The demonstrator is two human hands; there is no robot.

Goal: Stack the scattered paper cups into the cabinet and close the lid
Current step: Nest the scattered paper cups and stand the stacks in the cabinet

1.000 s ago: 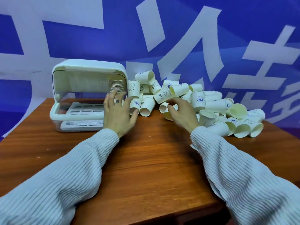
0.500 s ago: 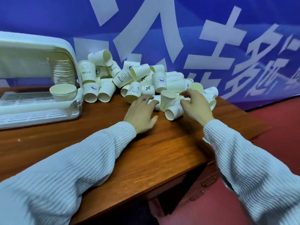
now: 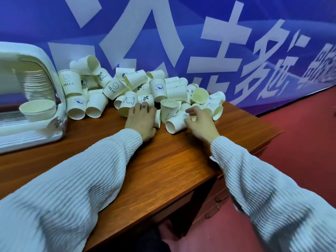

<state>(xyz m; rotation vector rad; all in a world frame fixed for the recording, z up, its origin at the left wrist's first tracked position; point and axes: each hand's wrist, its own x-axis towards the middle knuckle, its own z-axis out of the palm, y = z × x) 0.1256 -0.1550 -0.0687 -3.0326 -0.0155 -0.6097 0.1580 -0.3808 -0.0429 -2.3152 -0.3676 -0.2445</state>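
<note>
Two hands at a heap of paper cups on a wooden desk, one white cabinet open at the left edge.

The pile of cups [image 3: 145, 91] lies along the desk's [image 3: 163, 160] far edge against a blue banner [image 3: 181, 33]; there are too many, overlapping, to count exactly, well over twenty. They are cream-white, some printed "HELLO" with a smiley, others with a whale, a bear or a percent sign; most lie tipped on their sides. The cabinet [image 3: 45, 57] has its lid raised, with one nested stack of cups [image 3: 34, 84] inside and one single cup [image 3: 39, 110] at its front rim. The left hand [image 3: 141, 118] rests flat, fingers straight, against the pile's near side. The right hand [image 3: 199, 121] curls its fingers round a fallen cup [image 3: 177, 122].
</note>
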